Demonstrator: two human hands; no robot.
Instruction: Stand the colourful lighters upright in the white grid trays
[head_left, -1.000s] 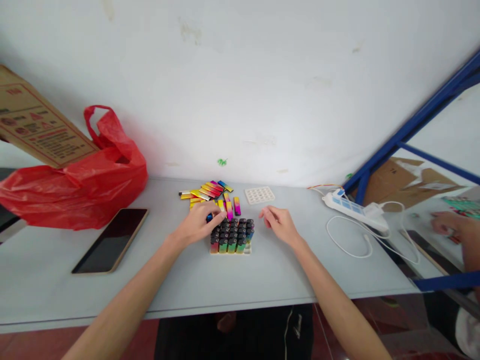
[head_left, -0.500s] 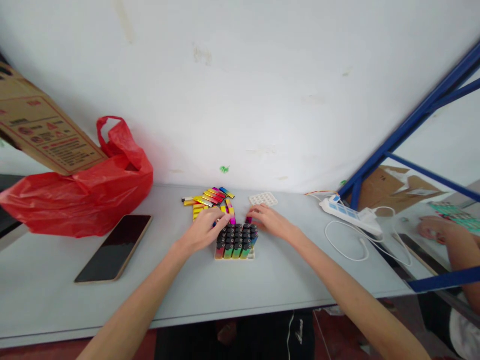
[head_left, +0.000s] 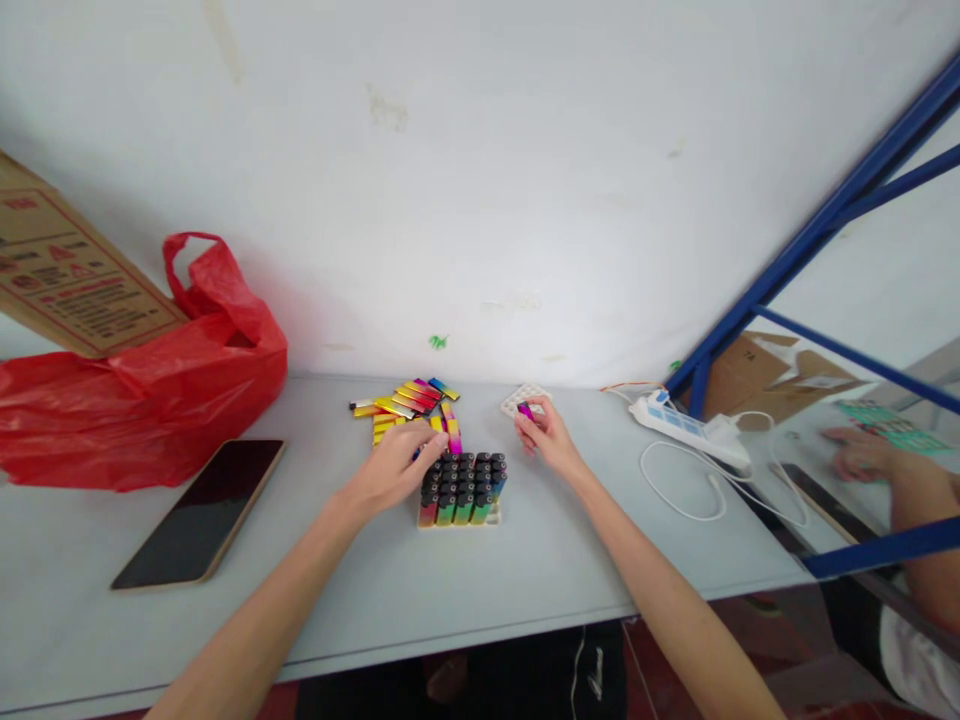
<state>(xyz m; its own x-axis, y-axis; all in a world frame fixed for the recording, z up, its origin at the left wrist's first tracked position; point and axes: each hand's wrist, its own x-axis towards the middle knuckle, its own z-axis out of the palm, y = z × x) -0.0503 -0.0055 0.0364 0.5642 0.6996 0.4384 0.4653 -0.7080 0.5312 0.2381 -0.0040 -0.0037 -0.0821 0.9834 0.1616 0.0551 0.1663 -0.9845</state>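
Note:
Rows of upright lighters with black tops [head_left: 461, 487] fill most of a white holed tray [head_left: 493, 519]. My left hand [head_left: 400, 462] is closed at the left back corner of these rows, around something blue that I cannot make out. In my right hand [head_left: 541, 432] is a purple lighter [head_left: 524, 410], pinched in front of a second white holed tray [head_left: 514, 400]. Behind my left hand lies a loose pile of shiny yellow, red and blue lighters [head_left: 420, 396], with a yellow and pink one [head_left: 452, 428] to its right.
A black phone [head_left: 201, 515] lies at the left, below a red plastic bag [head_left: 172, 390] and a cardboard box [head_left: 75, 270]. On the right are a white power strip [head_left: 690, 432] with cables and a blue metal frame [head_left: 795, 240]. Beyond it, another person's hand [head_left: 862, 455] shows.
My right hand has moved away from the upright lighters, up to the second tray, with the purple lighter. My left hand stays by the rows. The view has shifted slightly.

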